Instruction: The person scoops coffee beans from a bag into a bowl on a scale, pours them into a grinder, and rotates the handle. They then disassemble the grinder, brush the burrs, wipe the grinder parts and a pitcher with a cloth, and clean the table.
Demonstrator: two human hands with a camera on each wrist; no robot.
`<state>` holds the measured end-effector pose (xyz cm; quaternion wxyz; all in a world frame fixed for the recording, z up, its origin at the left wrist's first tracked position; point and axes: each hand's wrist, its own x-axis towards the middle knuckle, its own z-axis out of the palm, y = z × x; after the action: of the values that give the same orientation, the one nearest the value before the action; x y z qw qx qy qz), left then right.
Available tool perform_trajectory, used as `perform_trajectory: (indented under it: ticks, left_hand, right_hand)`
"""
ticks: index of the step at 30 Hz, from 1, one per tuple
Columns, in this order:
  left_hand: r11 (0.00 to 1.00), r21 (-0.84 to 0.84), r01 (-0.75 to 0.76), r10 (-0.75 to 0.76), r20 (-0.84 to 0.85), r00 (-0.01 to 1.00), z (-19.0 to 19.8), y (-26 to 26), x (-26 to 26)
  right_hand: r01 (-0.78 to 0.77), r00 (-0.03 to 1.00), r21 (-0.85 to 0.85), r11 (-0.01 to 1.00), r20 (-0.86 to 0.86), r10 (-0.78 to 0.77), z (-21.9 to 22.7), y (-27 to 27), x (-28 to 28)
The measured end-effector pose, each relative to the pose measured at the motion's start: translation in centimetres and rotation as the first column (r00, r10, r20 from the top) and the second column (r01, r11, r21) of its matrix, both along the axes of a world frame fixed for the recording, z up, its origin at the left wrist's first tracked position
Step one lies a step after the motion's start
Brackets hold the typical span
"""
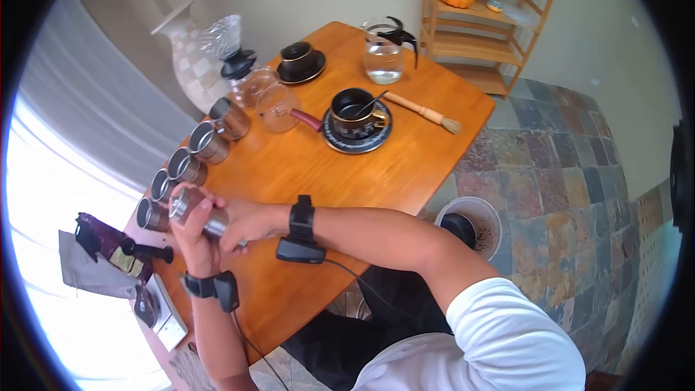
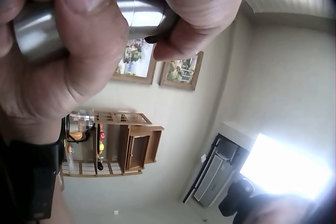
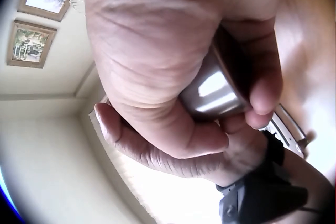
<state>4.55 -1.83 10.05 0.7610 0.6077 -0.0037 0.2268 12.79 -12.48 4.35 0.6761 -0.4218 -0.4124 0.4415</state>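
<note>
A silver metal cylinder [image 1: 216,224] is held at a tilt between both hands over the table's near left part. The left hand [image 1: 194,237] grips its upper left part, with the thumb across the metal. Around the lower right end curl the fingers of the right hand [image 1: 250,223]. In the left wrist view, shiny metal [image 2: 39,30] shows beside the left thumb, and the right hand [image 2: 202,3] is on the other end. The right wrist view has the right hand [image 3: 152,50] wrapped over the smooth metal end [image 3: 212,95]; its palm side is hidden.
Several metal cups [image 1: 208,142] line the table's left edge. Farther back stand a glass dripper [image 1: 237,65], a black cup [image 1: 352,110] on a saucer, a brush [image 1: 420,110] and a water jug [image 1: 383,61]. A dark bag [image 1: 119,250] lies left; a bin [image 1: 489,217] stands right.
</note>
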Motion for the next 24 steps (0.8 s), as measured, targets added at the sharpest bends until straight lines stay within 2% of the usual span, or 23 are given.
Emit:
perform_trajectory:
  ticks: [1,2,3,4,5,6,8,9,10,11,12,13,14,16,17,19,20,21,22,23,24]
  left_hand:
    - [0.999,0.017,-0.039,0.038,0.006,0.999,-0.3,0.2,0.1]
    - [0.994,0.026,-0.104,0.104,-0.012,0.994,-0.4,0.1,0.2]
    - [0.983,0.046,-0.179,0.178,0.012,0.984,-0.6,-0.1,0.2]
    - [0.968,0.064,-0.242,0.24,0.041,0.97,-0.6,-0.4,0.4]
    - [0.955,0.058,-0.292,0.289,0.047,0.956,-0.4,-0.9,0.4]
    - [0.953,0.063,-0.296,0.293,0.048,0.955,-0.4,-1.0,0.4]
    - [0.943,0.061,-0.328,0.324,0.066,0.944,-0.2,-1.4,0.4]
    - [0.946,0.071,-0.316,0.311,0.076,0.948,0.1,-1.5,0.4]
    - [0.944,0.073,-0.321,0.315,0.078,0.946,0.0,-1.2,0.5]
    - [0.963,0.079,-0.259,0.254,0.065,0.965,-0.3,-0.8,0.5]
    - [0.976,0.086,-0.201,0.197,0.052,0.979,-0.4,-0.3,0.4]
    - [0.992,0.012,-0.124,0.124,0.024,0.992,-0.2,-0.3,0.4]
    - [0.998,-0.016,-0.06,0.06,0.016,0.998,-0.2,0.0,0.3]
    - [0.999,-0.042,0.018,-0.017,0.025,1.0,-0.4,0.2,0.4]
    - [1.0,-0.024,-0.005,0.006,0.023,1.0,-0.8,0.6,0.5]
    - [0.996,-0.079,0.032,-0.031,0.02,0.999,-1.4,1.5,0.8]
    - [0.998,-0.055,0.023,-0.022,0.02,1.0,-1.2,1.4,1.0]
    - [0.997,-0.021,-0.075,0.075,0.038,0.996,-1.2,1.1,1.0]
    - [0.986,0.008,-0.168,0.168,0.053,0.984,-1.3,0.8,0.9]
    - [0.962,0.033,-0.271,0.269,0.055,0.962,-1.6,0.7,1.1]
    - [0.961,0.039,-0.272,0.27,0.051,0.961,-1.7,0.6,1.3]
  right_hand:
    - [0.085,0.99,-0.055,0.995,0.117,-0.078,0.3,0.0,0.1]
    - [0.06,0.992,-0.04,0.997,0.116,-0.055,0.0,0.5,-0.3]
    - [0.348,0.897,0.033,0.937,0.279,-0.343,-0.3,1.0,-1.0]
    - [0.598,0.69,0.151,0.787,0.401,-0.602,0.1,1.0,-1.4]
    - [0.662,0.63,0.169,0.731,0.403,-0.664,0.6,0.8,-1.8]
    - [0.658,0.633,0.173,0.733,0.399,-0.663,0.9,0.7,-2.1]
    - [0.736,0.533,0.181,0.653,0.439,-0.723,1.3,0.5,-2.3]
    - [0.733,0.533,0.186,0.654,0.439,-0.723,1.1,0.4,-1.9]
    - [0.637,0.618,0.197,0.745,0.447,-0.647,0.4,0.6,-1.3]
    - [0.526,0.697,0.206,0.825,0.452,-0.557,0.0,0.7,-0.9]
    - [0.513,0.708,0.21,0.832,0.445,-0.548,-0.4,0.6,-0.2]
    - [0.256,0.924,0.052,0.965,0.28,-0.261,-0.6,0.1,0.6]
    - [-0.064,0.996,-0.041,0.997,0.059,0.066,-0.6,-0.1,1.0]
    - [-0.212,0.971,0.006,0.977,-0.112,0.211,-0.5,-0.5,1.2]
    - [-0.234,0.966,0.024,0.972,-0.11,0.236,-0.8,-0.3,0.9]
    - [-0.027,0.996,-0.051,0.998,-0.081,0.023,-1.3,0.4,0.7]
    - [-0.037,0.996,-0.027,0.999,-0.079,0.035,-0.4,0.4,0.6]
    - [0.16,0.983,-0.094,0.983,0.11,-0.15,0.3,0.2,0.3]
    - [0.364,0.901,-0.128,0.922,0.298,-0.314,0.8,0.2,-0.2]
    - [0.585,0.661,0.191,0.788,0.451,-0.6,-0.5,1.5,-0.5]
    - [0.585,0.664,0.193,0.788,0.444,-0.602,-1.0,1.8,-0.7]
